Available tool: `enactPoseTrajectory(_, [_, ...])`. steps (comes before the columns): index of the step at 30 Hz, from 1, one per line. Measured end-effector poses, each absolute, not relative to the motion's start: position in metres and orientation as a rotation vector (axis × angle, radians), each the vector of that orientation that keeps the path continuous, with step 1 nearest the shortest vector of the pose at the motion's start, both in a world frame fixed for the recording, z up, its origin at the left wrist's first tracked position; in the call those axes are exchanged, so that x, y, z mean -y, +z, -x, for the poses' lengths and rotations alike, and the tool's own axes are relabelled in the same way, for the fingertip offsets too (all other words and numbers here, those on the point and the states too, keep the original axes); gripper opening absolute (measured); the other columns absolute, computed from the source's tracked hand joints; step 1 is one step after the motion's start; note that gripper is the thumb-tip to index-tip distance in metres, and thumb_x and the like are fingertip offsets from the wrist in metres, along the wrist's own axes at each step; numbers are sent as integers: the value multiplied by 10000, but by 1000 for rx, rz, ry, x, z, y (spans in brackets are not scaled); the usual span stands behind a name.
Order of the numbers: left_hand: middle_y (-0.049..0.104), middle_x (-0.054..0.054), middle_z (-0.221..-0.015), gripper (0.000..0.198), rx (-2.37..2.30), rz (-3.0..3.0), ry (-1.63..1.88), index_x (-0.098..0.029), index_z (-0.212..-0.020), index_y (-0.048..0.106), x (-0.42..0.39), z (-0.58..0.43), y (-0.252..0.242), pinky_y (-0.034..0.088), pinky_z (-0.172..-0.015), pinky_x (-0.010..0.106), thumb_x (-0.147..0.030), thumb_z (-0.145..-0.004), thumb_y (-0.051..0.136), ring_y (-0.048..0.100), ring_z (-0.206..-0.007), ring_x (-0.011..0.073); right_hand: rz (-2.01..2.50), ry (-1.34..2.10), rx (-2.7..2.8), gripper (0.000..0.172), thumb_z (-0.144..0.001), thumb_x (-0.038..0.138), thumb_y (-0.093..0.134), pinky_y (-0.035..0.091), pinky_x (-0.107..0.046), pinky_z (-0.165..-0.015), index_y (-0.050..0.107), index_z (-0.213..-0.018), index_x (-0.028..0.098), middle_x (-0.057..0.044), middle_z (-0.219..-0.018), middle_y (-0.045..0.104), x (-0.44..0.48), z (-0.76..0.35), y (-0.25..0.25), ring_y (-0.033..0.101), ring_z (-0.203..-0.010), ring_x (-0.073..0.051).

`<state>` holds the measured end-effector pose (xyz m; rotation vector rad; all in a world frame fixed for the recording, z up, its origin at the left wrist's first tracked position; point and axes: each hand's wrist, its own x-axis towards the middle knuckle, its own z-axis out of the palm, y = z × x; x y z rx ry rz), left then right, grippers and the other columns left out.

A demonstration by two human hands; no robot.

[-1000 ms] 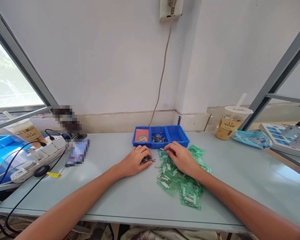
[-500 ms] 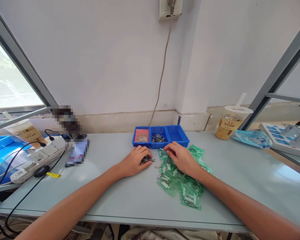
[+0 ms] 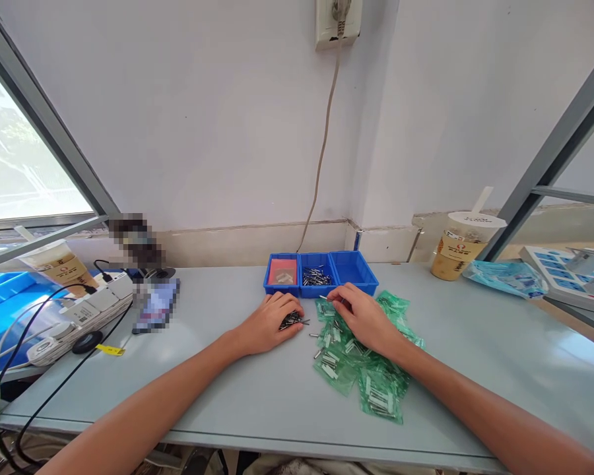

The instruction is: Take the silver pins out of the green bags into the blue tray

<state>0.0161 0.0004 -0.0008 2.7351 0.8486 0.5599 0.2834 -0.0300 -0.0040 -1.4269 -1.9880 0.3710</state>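
Observation:
My left hand (image 3: 272,323) lies on the table with its fingers curled around a bunch of small dark metal pins (image 3: 290,320), partly hidden under the palm. Between the thumb and fingertips of my right hand (image 3: 360,316) a single thin metal pin (image 3: 323,297) is pinched, its end pointing left. Beneath and beside that hand spread several green plastic bags (image 3: 380,389) holding metal pins. A few loose pins (image 3: 317,353) lie between the bags and my left hand. Just beyond both hands stands a row of three joined blue bins (image 3: 354,270); the middle one contains a heap of metal pins (image 3: 315,276).
In the left bin lies a pinkish-red piece (image 3: 283,265) with a small bag on it. A drink cup (image 3: 455,247) and a light-blue packet (image 3: 505,277) stand back right. At left are a power strip (image 3: 82,316), cables, a phone (image 3: 156,305) and another cup (image 3: 64,267).
The view has shifted slightly, so everything appears a little lower and further right. Both hands keep nearly the same places, the right one still pinching a pin.

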Motion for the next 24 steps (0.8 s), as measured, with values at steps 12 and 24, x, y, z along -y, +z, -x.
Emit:
enactPoseTrajectory(12, [652, 52, -1200, 173, -837, -2746, 569, -247, -1159, 630, -1, -15, -1, 418, -957, 376, -369, -1052, 568, 559, -1094, 236, 1369, 460, 1901, 180, -1018, 251, 468, 462, -344, -768, 647, -1016, 256, -32, -1011, 643, 30, -284, -5, 623, -891, -217])
enactPoseTrajectory(24, [651, 64, -1212, 204, -835, -2752, 566, -243, -1161, 637, -1, -15, -2, 421, -950, 385, -397, -1061, 549, 561, -1090, 242, 1323, 492, 1868, 176, -1018, 272, 483, 472, -358, -760, 658, -1028, 259, -35, -997, 636, 29, -285, -5, 619, -865, -216])
